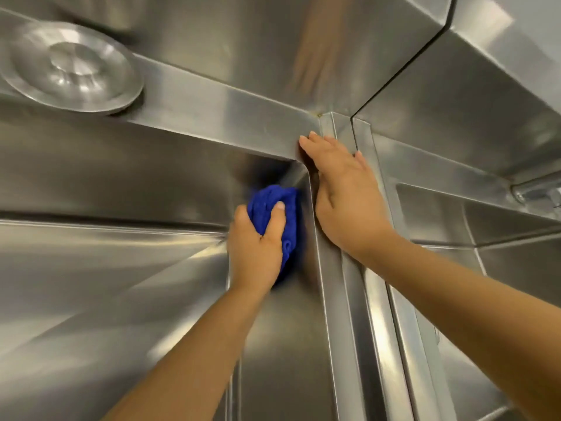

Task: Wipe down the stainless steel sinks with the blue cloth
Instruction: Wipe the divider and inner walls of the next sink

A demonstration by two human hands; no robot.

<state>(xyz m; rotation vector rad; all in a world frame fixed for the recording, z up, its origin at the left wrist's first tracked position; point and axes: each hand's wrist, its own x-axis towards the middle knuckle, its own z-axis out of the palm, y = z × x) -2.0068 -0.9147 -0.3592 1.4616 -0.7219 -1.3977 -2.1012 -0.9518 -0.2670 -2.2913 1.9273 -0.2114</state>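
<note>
Blue crumpled cloth [264, 202] is clutched by left hand [255, 247] against brushed-steel sink [121, 165] wall; right hand [346, 196] is spread flat on rim [338, 299].

Both forearms bare to the left hand [254, 245] and right hand [346, 191]; fingernails short, plain

The blue cloth [274, 205], bunched into a wad in the left hand [255, 247], presses against the right wall of the large steel sink [91, 268], just below its 1 o'clock corner. A second sink [455, 220] sits at 3 o'clock.
</note>
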